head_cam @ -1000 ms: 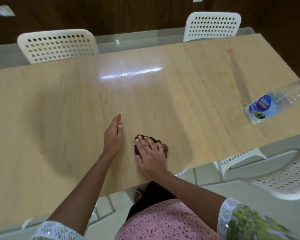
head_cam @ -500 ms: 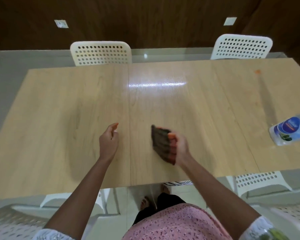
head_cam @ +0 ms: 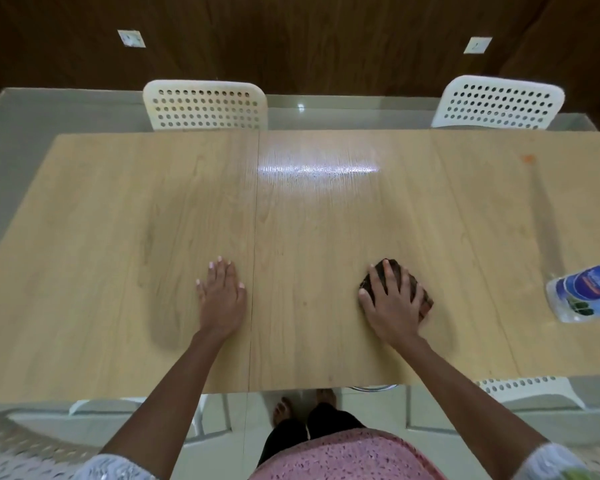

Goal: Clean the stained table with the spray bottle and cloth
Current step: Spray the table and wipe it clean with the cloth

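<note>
**Both hands down on the counter, cloth under the right**

From my feed I saw the right hand [head_cam: 394,306] laid flat over the dark cloth [head_cam: 421,294], its fingers [head_cam: 392,271] spread and nearly straight, pressing the bunched cloth onto the wooden counter [head_cam: 118,237] right of its centre seam. The cloth showed past the fingertips and along the hand's outer edge. The left hand [head_cam: 221,297] lay palm-down on bare wood just left of that seam, fingers straight and close together, holding nothing. The bottle [head_cam: 584,294] sat at the far right of the counter, well apart from both hands. A small orange stain [head_cam: 528,159] marked the far right corner.
</note>
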